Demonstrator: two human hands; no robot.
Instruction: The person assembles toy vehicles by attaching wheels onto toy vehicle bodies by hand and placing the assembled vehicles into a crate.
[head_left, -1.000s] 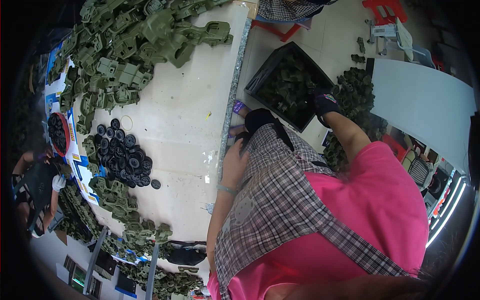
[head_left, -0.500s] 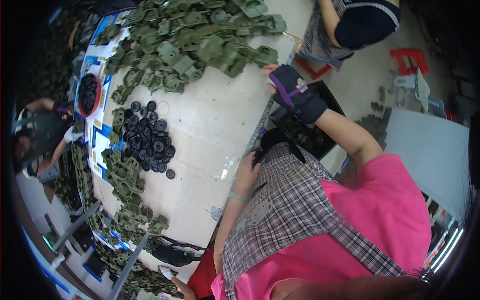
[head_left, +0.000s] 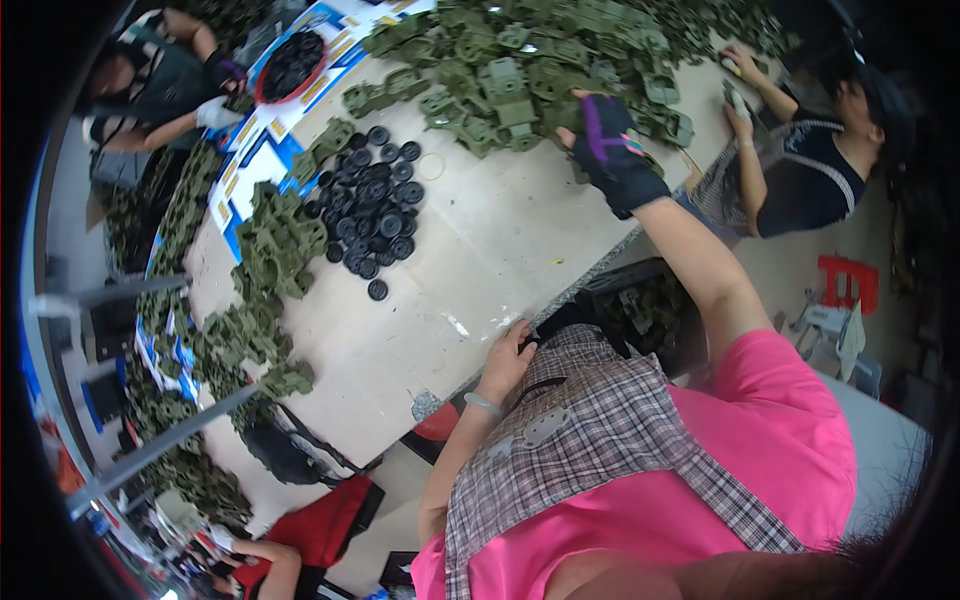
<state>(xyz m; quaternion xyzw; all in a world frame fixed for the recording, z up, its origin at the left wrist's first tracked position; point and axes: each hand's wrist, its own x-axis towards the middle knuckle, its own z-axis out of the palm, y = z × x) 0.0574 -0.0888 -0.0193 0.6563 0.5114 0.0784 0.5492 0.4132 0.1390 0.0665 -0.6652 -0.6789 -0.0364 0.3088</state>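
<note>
Under the right hand (head_left: 610, 150) lie green parts (head_left: 520, 80).

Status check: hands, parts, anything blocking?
Right hand, in a black fingerless glove, reaching into the green parts pile, grip unclear. Left hand bare, resting at the table edge. Black wheels lie apart; path clear.

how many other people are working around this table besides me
2 clearly: one person at the far left corner, another person at the right edge. A sleeve at bottom left may be a third.
</note>
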